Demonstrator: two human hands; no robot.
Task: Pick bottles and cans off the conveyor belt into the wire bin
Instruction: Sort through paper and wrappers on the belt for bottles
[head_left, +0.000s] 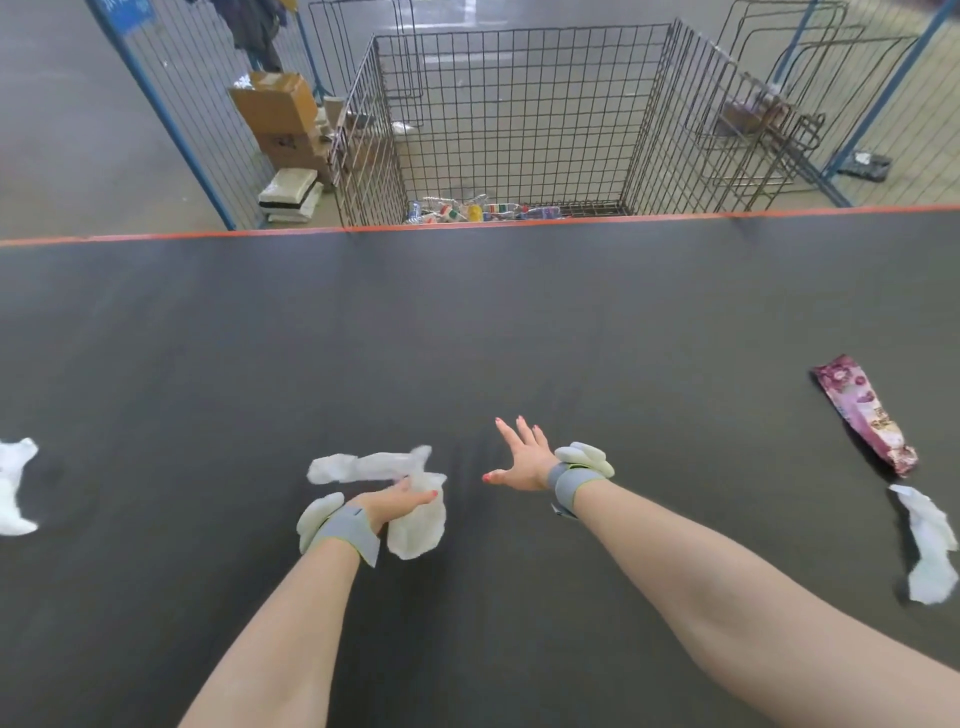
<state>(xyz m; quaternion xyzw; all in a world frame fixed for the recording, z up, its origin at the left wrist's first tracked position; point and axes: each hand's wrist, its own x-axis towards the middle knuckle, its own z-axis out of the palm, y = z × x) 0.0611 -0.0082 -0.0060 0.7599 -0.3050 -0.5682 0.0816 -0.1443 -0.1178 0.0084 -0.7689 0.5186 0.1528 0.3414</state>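
Note:
My left hand (396, 502) grips a crumpled translucent plastic bottle (418, 525) just above the dark conveyor belt (467, 322), near its front middle. A second flattened clear plastic piece (363, 465) lies on the belt right behind that hand. My right hand (522, 457) hovers over the belt a little to the right, fingers spread and straight, holding nothing. The wire bin (519, 119) stands beyond the belt's far orange edge, with several coloured bottles and cans (483, 212) on its floor.
A purple snack wrapper (865, 413) and a white crumpled piece (930, 545) lie at the belt's right. More white crumpled material (13, 483) sits at the left edge. Cardboard boxes (280, 111) and blue-framed fencing (171, 119) stand left of the bin.

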